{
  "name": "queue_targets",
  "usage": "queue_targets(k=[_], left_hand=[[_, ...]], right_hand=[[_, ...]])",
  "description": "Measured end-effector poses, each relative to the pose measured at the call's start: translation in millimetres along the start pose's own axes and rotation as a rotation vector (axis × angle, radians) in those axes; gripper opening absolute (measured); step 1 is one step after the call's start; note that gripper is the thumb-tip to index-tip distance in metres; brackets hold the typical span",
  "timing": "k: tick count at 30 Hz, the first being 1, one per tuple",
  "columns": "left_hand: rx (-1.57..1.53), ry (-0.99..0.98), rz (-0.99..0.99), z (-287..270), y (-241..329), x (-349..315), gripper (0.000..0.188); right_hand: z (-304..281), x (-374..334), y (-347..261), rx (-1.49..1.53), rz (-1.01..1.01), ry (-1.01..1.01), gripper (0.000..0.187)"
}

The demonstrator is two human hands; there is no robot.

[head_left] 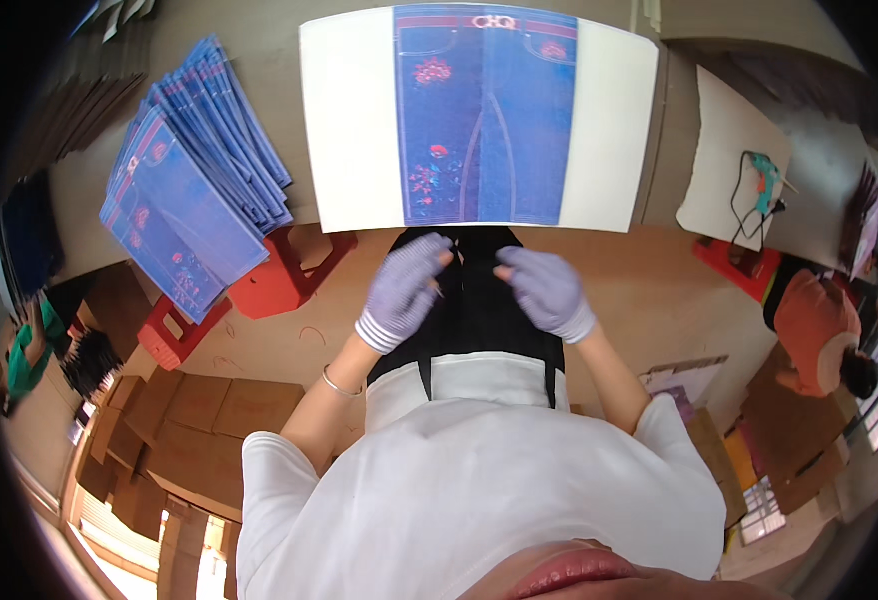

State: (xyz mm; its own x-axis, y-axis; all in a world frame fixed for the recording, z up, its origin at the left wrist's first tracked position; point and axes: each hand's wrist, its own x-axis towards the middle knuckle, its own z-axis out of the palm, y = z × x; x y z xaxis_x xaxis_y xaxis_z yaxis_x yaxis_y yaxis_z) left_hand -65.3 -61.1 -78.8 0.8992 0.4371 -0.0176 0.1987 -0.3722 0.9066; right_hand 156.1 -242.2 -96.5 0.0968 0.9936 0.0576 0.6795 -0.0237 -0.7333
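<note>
My left hand (407, 292), in a lavender glove with bare fingertips, hovers over my lap, its fingers loosely bent and apart from the thumb. Facing it, my right hand (547, 290) wears a matching glove; its fingers are half bent, and no object shows in it. Just beyond both hands, a blue sheet printed like jeans (529, 130) with red flowers lies on a white board (354, 130) at the table's near edge. Neither hand touches it. To the left, a fanned stack of similar blue printed sheets (184, 175) hangs partly over the table edge.
A teal glue gun (762, 180) with a dark cord lies on a pale board (709, 170) at the right. Red plastic stools (274, 285) stand below the table. Cardboard boxes (224, 430) are piled at lower left. A person in orange (814, 325) sits at the far right.
</note>
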Motion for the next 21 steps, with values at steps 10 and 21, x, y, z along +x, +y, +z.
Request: queue_targets(k=[10,21], left_hand=[[-0.593,0.455,-0.799,4,-36,46,0.037],[-0.075,0.942,-0.941,-251,-101,-195,0.036]], right_hand=[[-2,70,0,0.195,0.469,0.27,0.038],[-45,47,61,-0.224,0.461,0.42,0.041]])
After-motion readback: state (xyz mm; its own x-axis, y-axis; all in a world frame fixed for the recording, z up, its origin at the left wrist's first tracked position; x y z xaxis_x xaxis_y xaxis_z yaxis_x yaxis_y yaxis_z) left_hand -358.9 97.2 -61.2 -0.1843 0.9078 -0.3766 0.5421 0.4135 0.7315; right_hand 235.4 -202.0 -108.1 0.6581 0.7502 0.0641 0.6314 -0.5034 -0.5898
